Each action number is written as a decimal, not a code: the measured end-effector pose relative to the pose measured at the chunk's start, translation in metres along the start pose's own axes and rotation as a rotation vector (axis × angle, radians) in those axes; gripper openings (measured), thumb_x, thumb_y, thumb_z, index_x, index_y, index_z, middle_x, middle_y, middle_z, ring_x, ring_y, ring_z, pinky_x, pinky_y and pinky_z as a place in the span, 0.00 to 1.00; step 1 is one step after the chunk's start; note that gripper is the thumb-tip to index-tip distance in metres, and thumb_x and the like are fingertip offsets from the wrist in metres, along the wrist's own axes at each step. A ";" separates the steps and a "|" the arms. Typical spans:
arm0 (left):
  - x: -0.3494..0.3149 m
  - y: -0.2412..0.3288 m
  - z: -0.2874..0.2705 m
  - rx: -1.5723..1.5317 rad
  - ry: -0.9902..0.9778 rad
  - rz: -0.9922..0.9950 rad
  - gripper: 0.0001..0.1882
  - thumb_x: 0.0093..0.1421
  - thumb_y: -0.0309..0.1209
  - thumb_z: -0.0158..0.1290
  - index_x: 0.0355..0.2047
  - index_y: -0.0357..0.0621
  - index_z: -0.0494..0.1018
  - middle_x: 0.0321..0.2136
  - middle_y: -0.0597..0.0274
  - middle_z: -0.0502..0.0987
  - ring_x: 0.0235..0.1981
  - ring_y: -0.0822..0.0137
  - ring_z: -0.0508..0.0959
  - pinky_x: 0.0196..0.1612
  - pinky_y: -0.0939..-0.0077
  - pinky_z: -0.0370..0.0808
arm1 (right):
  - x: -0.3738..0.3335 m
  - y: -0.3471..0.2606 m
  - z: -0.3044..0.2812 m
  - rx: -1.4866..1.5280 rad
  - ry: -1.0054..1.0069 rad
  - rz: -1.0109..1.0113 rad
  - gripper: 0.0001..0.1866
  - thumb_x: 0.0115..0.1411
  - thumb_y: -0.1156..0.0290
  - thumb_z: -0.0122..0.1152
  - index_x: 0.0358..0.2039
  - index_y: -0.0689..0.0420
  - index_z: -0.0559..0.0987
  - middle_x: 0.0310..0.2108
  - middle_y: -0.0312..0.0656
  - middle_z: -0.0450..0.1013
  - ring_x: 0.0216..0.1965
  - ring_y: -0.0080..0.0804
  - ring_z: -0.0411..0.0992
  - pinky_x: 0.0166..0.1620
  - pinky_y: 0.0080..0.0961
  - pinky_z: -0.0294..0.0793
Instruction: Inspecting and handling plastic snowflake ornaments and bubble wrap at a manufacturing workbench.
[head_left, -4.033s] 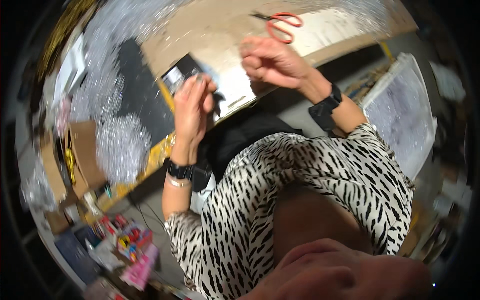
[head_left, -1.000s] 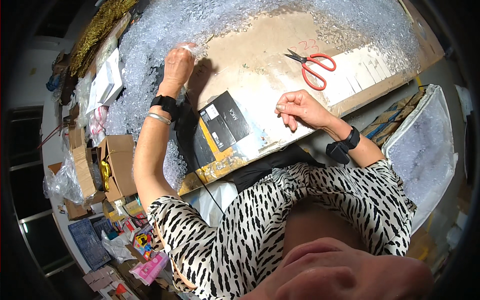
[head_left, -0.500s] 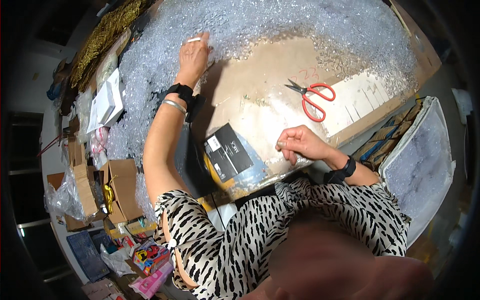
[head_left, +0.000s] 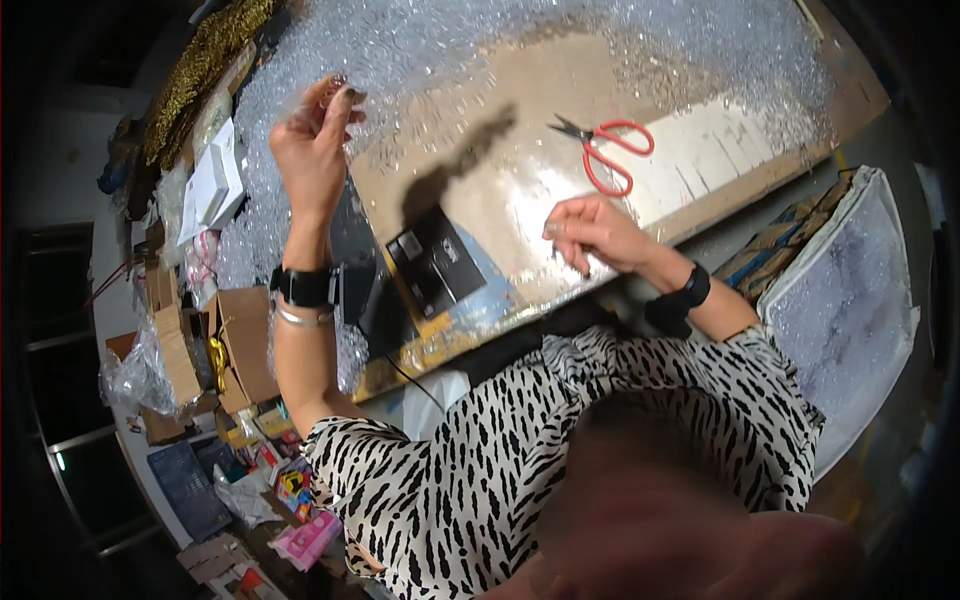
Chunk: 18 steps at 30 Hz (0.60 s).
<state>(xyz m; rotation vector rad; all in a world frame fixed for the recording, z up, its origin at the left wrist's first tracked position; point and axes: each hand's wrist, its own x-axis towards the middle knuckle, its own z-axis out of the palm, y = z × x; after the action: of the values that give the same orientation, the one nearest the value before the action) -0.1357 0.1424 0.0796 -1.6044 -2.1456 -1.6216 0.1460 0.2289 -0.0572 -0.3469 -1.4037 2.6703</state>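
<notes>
My left hand point(head_left: 308, 150) is raised above a wide spread of small clear glittering pieces point(head_left: 440, 55). Its thumb and fingers are pinched together, and whatever they hold is too small and blurred to name. Over the near side of the table, my right hand point(head_left: 603, 236) has its fingers curled and the thumb pressed to them; its contents, if any, are hidden. Just beyond the right hand lie red-handled scissors point(head_left: 588, 138), blades pointing away to the left. A flat black package point(head_left: 437, 265) rests on the table between my two arms.
The board-topped table point(head_left: 520, 150) bears a pale ruled strip point(head_left: 690, 165) along its right side. To the right stands a white-edged bag point(head_left: 845, 310) of similar clear pieces. Cardboard boxes point(head_left: 245, 345), plastic wrapping, white papers point(head_left: 212, 190) and gold tinsel-like material point(head_left: 205, 75) crowd the left.
My left hand has lifted off the clear pieces and come back toward me and leftward, its fingers now pinched. The right hand keeps nearly the same place and shape. The view has shifted slightly.
</notes>
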 end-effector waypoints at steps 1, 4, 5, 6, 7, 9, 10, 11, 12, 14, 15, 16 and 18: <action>-0.016 0.013 -0.004 -0.191 -0.059 -0.216 0.11 0.56 0.26 0.54 0.39 0.35 0.73 0.27 0.58 0.79 0.25 0.74 0.77 0.23 0.84 0.68 | -0.005 -0.007 0.000 -0.001 0.001 -0.030 0.10 0.60 0.70 0.51 0.32 0.65 0.74 0.16 0.36 0.69 0.11 0.18 0.65 0.15 0.13 0.63; -0.068 0.036 -0.012 -0.281 -0.088 -0.346 0.11 0.56 0.27 0.54 0.39 0.34 0.73 0.26 0.58 0.78 0.24 0.75 0.76 0.23 0.86 0.66 | -0.023 -0.025 0.010 0.034 -0.060 -0.121 0.10 0.61 0.70 0.51 0.32 0.64 0.75 0.16 0.36 0.70 0.11 0.16 0.65 0.15 0.11 0.63; -0.085 0.041 -0.015 -0.332 -0.086 -0.418 0.11 0.56 0.27 0.54 0.38 0.34 0.73 0.26 0.58 0.78 0.23 0.75 0.75 0.23 0.86 0.66 | -0.026 -0.029 0.016 0.010 -0.089 -0.161 0.10 0.61 0.70 0.51 0.32 0.64 0.75 0.16 0.36 0.70 0.11 0.16 0.65 0.16 0.11 0.64; -0.100 0.049 -0.016 -0.368 -0.057 -0.461 0.11 0.56 0.27 0.54 0.37 0.33 0.72 0.26 0.59 0.78 0.22 0.76 0.74 0.22 0.86 0.66 | -0.030 -0.035 0.024 -0.057 -0.090 -0.207 0.10 0.61 0.70 0.51 0.32 0.64 0.75 0.16 0.35 0.70 0.12 0.16 0.66 0.17 0.11 0.64; -0.111 0.053 -0.011 -0.398 -0.037 -0.491 0.11 0.56 0.26 0.54 0.37 0.32 0.72 0.26 0.58 0.78 0.22 0.76 0.73 0.22 0.87 0.66 | -0.035 -0.039 0.028 -0.128 -0.071 -0.259 0.10 0.61 0.70 0.51 0.32 0.64 0.76 0.17 0.35 0.71 0.14 0.15 0.66 0.18 0.11 0.65; -0.131 0.056 -0.007 -0.457 -0.023 -0.526 0.11 0.56 0.26 0.55 0.37 0.31 0.72 0.26 0.57 0.78 0.22 0.76 0.73 0.22 0.87 0.67 | -0.042 -0.043 0.038 -0.241 0.081 -0.301 0.09 0.60 0.69 0.53 0.33 0.62 0.77 0.20 0.32 0.71 0.19 0.13 0.66 0.22 0.09 0.65; -0.140 0.058 -0.005 -0.496 -0.006 -0.538 0.11 0.56 0.26 0.54 0.36 0.30 0.72 0.27 0.57 0.78 0.22 0.76 0.73 0.22 0.87 0.68 | -0.042 -0.038 0.037 -0.330 0.133 -0.384 0.09 0.60 0.68 0.53 0.33 0.61 0.78 0.21 0.31 0.71 0.20 0.13 0.65 0.24 0.10 0.65; -0.147 0.061 -0.002 -0.497 -0.013 -0.536 0.11 0.56 0.26 0.54 0.36 0.30 0.72 0.27 0.57 0.78 0.22 0.76 0.73 0.22 0.87 0.68 | -0.041 -0.033 0.035 -0.421 0.187 -0.467 0.09 0.60 0.68 0.53 0.33 0.60 0.78 0.22 0.30 0.71 0.21 0.13 0.64 0.25 0.10 0.64; -0.156 0.065 -0.003 -0.516 -0.006 -0.542 0.11 0.56 0.26 0.54 0.37 0.30 0.72 0.27 0.56 0.78 0.22 0.76 0.73 0.22 0.87 0.68 | -0.044 -0.032 0.036 -0.414 0.190 -0.469 0.09 0.60 0.67 0.53 0.32 0.59 0.78 0.24 0.30 0.72 0.24 0.12 0.64 0.27 0.12 0.64; -0.171 0.070 -0.009 -0.567 -0.050 -0.552 0.12 0.58 0.28 0.52 0.40 0.32 0.70 0.31 0.57 0.77 0.27 0.73 0.76 0.25 0.85 0.68 | -0.040 -0.024 0.031 -0.503 0.213 -0.555 0.10 0.60 0.66 0.53 0.32 0.59 0.78 0.28 0.31 0.73 0.28 0.13 0.65 0.33 0.13 0.66; -0.179 0.071 -0.011 -0.567 -0.042 -0.554 0.12 0.58 0.28 0.52 0.40 0.32 0.70 0.31 0.57 0.77 0.27 0.73 0.76 0.25 0.85 0.68 | -0.038 -0.018 0.032 -0.564 0.224 -0.620 0.10 0.60 0.65 0.53 0.32 0.59 0.78 0.30 0.31 0.73 0.29 0.13 0.65 0.36 0.14 0.66; -0.186 0.071 -0.012 -0.604 -0.031 -0.554 0.13 0.59 0.28 0.52 0.41 0.31 0.70 0.31 0.56 0.77 0.27 0.72 0.76 0.25 0.85 0.69 | -0.041 -0.014 0.034 -0.566 0.216 -0.615 0.10 0.60 0.65 0.53 0.32 0.59 0.78 0.30 0.31 0.73 0.29 0.13 0.65 0.36 0.14 0.66; -0.200 0.070 -0.014 -0.640 -0.013 -0.552 0.13 0.60 0.27 0.49 0.43 0.29 0.68 0.31 0.53 0.76 0.26 0.70 0.75 0.25 0.84 0.69 | -0.049 -0.012 0.041 -0.534 0.192 -0.480 0.10 0.60 0.65 0.53 0.33 0.59 0.78 0.30 0.32 0.73 0.31 0.15 0.67 0.39 0.15 0.66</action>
<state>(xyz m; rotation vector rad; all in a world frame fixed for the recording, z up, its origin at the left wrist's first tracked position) 0.0009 -0.0115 0.0278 -1.1319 -2.3587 -2.6801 0.1830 0.1928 -0.0172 -0.2536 -1.8372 1.8198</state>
